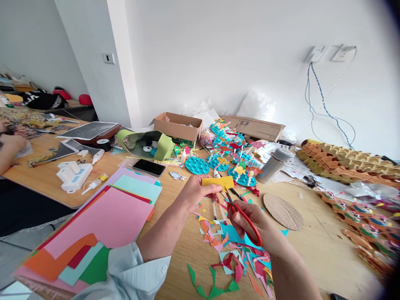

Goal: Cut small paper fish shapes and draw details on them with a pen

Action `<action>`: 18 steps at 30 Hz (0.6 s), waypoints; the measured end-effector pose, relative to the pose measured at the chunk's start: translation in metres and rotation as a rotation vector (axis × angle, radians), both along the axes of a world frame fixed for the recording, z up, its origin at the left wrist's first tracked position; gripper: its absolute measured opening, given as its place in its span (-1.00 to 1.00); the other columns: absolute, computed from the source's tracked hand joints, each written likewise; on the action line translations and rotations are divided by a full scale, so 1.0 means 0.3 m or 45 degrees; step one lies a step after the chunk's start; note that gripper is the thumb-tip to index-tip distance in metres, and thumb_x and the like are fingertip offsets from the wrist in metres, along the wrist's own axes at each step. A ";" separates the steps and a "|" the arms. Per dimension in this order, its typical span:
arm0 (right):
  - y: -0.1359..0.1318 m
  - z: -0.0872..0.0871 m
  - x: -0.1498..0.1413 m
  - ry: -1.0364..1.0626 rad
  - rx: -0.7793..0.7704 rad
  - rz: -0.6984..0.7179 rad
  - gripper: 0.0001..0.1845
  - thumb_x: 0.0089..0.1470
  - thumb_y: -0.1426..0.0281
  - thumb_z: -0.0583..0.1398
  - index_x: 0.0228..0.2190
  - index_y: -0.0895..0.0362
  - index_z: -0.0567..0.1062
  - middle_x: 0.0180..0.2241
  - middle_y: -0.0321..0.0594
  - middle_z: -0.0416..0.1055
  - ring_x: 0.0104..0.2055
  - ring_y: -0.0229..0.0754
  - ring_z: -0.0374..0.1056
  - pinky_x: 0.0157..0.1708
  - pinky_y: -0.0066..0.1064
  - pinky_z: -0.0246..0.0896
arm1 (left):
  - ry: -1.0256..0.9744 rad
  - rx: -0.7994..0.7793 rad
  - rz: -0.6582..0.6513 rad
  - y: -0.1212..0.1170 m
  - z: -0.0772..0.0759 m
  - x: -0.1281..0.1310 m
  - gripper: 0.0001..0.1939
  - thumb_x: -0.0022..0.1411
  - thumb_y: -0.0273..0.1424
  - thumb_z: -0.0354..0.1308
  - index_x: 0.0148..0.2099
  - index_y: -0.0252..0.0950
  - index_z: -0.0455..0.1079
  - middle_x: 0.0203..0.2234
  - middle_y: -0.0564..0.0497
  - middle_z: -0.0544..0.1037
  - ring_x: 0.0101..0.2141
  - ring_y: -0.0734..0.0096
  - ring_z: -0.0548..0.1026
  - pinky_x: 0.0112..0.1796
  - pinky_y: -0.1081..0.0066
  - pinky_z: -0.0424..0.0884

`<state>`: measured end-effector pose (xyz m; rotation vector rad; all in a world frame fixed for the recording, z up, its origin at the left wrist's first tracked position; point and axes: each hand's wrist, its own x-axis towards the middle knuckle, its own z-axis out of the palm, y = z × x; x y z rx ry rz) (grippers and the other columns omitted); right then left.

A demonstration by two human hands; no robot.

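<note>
A small strip of yellow paper (222,182) is pinched in my left hand (200,192), held up above the table. My right hand (246,221) grips red-handled scissors (254,231), whose blades meet the lower right edge of the yellow paper. Whether the blades have cut into it I cannot tell. Beneath both hands lie colourful paper scraps (229,266) in green, pink, orange and blue. A couple of pens (214,209) rest on the table just under the paper.
Stacked coloured paper (103,221) lies at the left, near a phone (149,167). Behind my hands stand blue discs with paper fish (196,165) and a grey bottle (275,164). A cardboard oval (283,211) lies right. Another person's arm (12,146) shows far left.
</note>
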<state>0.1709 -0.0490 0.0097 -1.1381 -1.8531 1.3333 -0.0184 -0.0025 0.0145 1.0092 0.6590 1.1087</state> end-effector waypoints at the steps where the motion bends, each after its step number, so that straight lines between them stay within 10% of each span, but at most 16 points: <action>1: 0.000 0.001 -0.002 -0.002 -0.003 -0.010 -0.46 0.04 -0.11 0.14 -0.53 0.12 0.28 -0.67 -0.38 0.19 -0.64 -0.35 0.06 -0.64 -0.50 -0.09 | -0.002 0.002 -0.006 0.000 0.000 0.000 -0.72 -0.16 -0.33 0.37 -0.41 -0.40 0.46 -0.54 0.03 0.50 -0.62 0.57 0.40 -0.50 0.50 0.33; 18: 0.002 -0.007 -0.016 0.048 0.031 -0.078 -0.49 0.11 -0.08 0.10 -0.51 0.11 0.30 -0.69 -0.35 0.24 -0.62 -0.30 0.12 -0.59 -0.45 -0.01 | 0.161 0.134 -0.014 -0.002 -0.003 0.003 -0.64 -0.04 -0.16 0.33 -0.34 -0.36 0.42 -0.48 0.00 0.52 -0.55 0.55 0.42 -0.43 0.49 0.37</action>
